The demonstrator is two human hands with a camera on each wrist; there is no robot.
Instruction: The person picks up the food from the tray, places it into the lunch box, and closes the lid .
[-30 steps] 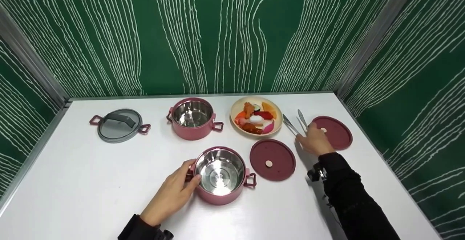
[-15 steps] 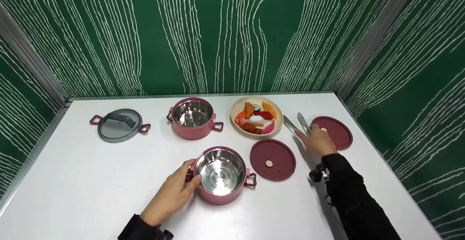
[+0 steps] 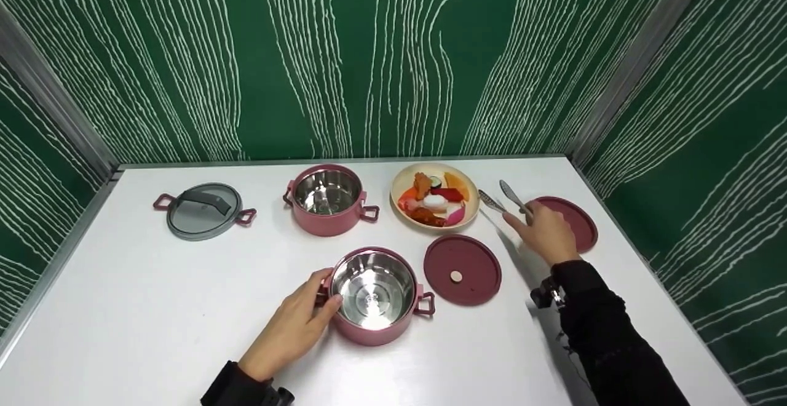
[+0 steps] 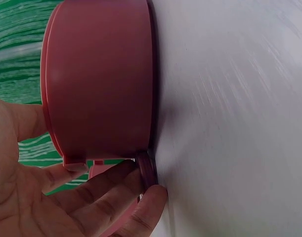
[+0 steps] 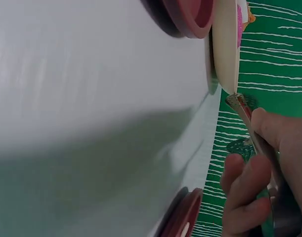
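Observation:
My left hand point(image 3: 292, 326) holds the near pink pot point(image 3: 371, 337) at its left side, thumb by the rim. In the left wrist view, fingers curl about the side handle point(image 4: 147, 169) under the pot's wall point(image 4: 99, 79). My right hand point(image 3: 550, 234) grips metal tongs point(image 3: 515, 195), whose two perforated tips stand apart just right of the beige plate point(image 3: 401, 178). In the right wrist view the tongs point(image 5: 262, 143) lie between thumb and fingers, raised off the table. Several food pieces point(image 3: 433, 202) lie on the plate, among them a drumstick and a white piece.
A second pink pot point(image 3: 326, 226) stands behind the near one. One maroon lid point(image 3: 461, 258) lies right of the near pot, another point(image 3: 583, 227) partly behind my right hand. Far left is a round grey lid-like piece point(image 3: 200, 218) with maroon side handles. Green walls border the white table.
My right hand has lifted the tongs and shifted slightly right, changing its hold along them. My left hand and the near pot have stayed in place.

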